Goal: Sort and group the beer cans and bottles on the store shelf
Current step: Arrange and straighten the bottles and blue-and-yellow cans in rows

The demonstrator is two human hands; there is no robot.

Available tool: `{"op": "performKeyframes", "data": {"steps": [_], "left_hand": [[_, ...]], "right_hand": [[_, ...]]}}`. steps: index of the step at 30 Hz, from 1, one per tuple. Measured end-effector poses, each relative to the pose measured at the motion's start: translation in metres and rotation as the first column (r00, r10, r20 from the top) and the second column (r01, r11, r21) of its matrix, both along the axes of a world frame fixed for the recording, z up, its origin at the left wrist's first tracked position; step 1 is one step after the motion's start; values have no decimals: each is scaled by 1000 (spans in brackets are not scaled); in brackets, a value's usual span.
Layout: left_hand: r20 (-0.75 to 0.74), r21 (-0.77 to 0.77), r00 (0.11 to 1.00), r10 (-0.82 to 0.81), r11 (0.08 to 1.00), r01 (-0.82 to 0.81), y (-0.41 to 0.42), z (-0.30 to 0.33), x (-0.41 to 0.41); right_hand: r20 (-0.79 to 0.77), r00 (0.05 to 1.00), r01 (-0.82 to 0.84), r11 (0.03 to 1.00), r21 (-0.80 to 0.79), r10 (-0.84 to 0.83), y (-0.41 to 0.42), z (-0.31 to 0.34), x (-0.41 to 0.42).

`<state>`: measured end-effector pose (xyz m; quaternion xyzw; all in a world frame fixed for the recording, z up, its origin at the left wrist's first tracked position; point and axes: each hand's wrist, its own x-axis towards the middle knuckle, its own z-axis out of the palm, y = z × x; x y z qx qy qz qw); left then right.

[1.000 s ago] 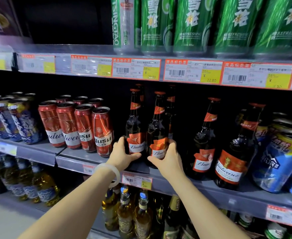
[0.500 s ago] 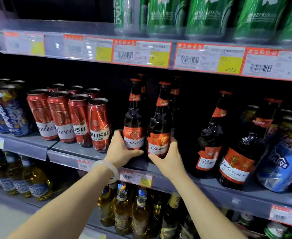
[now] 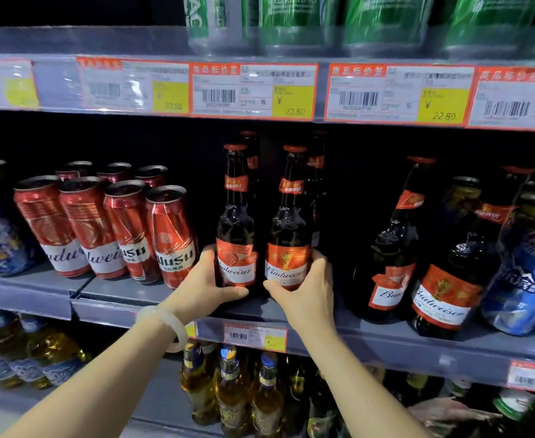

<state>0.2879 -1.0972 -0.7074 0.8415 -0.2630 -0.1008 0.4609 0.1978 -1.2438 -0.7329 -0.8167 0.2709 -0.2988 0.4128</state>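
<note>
1. Nearest you, your two bare forearms reach up toward the grey metal middle shelf (image 3: 370,341); a pale translucent bangle (image 3: 171,327) sits on your left wrist.
2. Your left hand (image 3: 207,282) has its grip curled round the base of the left dark brown glass Budweiser bottle with the red label (image 3: 236,241), thumb under the label and fingers behind it.
3. Your right hand (image 3: 305,284) grips the matching right dark brown Budweiser bottle (image 3: 288,245) the same way (the two bottles stand upright, just beside each other, at the shelf's front edge).
4. Left of them stands a cluster of red aluminium beer cans (image 3: 114,229); well to the right, two larger dark Budweiser bottles (image 3: 417,257).
5. Further up, yellow-and-white price tags (image 3: 253,90) line the shelf edge beneath tall green cans (image 3: 383,23).
</note>
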Motion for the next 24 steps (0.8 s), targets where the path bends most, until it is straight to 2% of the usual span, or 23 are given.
{"op": "performKeyframes", "data": {"steps": [4, 10, 13, 15, 18, 20, 22, 24], "left_hand": [[5, 3, 1000, -7, 1000, 7, -1, 0, -1], [7, 4, 999, 38, 999, -38, -2, 0, -9], [39, -65, 994, 105, 993, -102, -5, -2, -24], [100, -147, 977, 187, 974, -171, -6, -12, -39], [261, -220, 925, 277, 950, -222, -7, -23, -73], [394, -243, 904, 168, 967, -74, -14, -25, -94], [488, -176, 872, -23, 976, 124, -32, -24, -107], [471, -89, 864, -176, 965, 245, -59, -19, -115]], "right_hand": [[8, 999, 40, 999, 2, -40, 3, 1, 0], [-71, 995, 65, 998, 16, -63, 10, 13, -3], [-86, 996, 28, 999, 21, -26, 11, 16, -8], [-33, 999, -22, 999, 33, 23, 13, 14, -26], [128, 991, -47, 999, -27, 50, 10, 4, -67], [200, 980, 23, 998, -50, -13, 0, -7, -94], [267, 959, 117, 992, -51, -100, -14, -14, -114], [337, 925, 204, 977, -55, -174, -29, -14, -130]]}}
